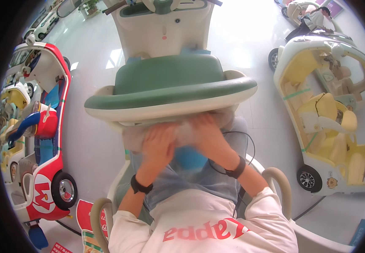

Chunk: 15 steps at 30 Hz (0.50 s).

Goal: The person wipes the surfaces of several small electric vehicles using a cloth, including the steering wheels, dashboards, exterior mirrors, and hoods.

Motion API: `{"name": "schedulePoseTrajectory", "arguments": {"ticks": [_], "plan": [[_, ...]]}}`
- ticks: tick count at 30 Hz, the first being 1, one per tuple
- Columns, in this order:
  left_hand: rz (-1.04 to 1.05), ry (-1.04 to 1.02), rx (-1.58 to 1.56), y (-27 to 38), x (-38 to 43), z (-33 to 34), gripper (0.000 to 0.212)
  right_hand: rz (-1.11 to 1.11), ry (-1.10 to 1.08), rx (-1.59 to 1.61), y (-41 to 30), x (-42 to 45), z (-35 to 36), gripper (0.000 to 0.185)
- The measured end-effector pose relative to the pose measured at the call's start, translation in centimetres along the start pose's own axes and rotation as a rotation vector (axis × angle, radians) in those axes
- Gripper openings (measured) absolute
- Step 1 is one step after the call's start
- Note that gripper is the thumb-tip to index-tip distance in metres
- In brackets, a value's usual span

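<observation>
A pale, soft-looking bundle of cloth or sheeting (133, 138) lies over my lap, just below a green and cream seat back (169, 74). My left hand (158, 142) rests on the left part of the bundle, fingers over its top and thumb lower down. On its right part is my right hand (212, 134), fingers reaching toward the underside of the seat back. Motion blurs both hands and the material, so its exact kind is unclear. A blue patch (190, 158) shows between my legs, below the hands.
Beige armrests (277, 183) flank me. A thin black cable (253, 144) loops by my right hand. Ahead is the cream front panel (150, 34) with handlebars. A red and white small vehicle (51, 202) stands left, a white and yellow one (286, 82) right. A person (315, 20) leans over farther back.
</observation>
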<state>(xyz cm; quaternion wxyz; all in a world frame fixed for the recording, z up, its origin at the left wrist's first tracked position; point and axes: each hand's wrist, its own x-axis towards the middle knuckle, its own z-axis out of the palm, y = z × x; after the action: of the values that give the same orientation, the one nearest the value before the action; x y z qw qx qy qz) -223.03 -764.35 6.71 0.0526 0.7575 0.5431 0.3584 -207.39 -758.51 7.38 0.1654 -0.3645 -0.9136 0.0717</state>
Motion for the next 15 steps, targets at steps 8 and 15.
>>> {"name": "schedulePoseTrajectory", "arguments": {"ticks": [8, 15], "plan": [[-0.281, 0.294, 0.369, -5.7, -5.6, -5.4, 0.032, -0.108, -0.077, -0.008, -7.0, 7.5, 4.7, 0.026], [-0.383, 0.471, 0.345, -5.1, -4.0, -7.8, 0.028, -0.111, 0.051, 0.3, -8.9, 8.6, 5.8, 0.03]]}}
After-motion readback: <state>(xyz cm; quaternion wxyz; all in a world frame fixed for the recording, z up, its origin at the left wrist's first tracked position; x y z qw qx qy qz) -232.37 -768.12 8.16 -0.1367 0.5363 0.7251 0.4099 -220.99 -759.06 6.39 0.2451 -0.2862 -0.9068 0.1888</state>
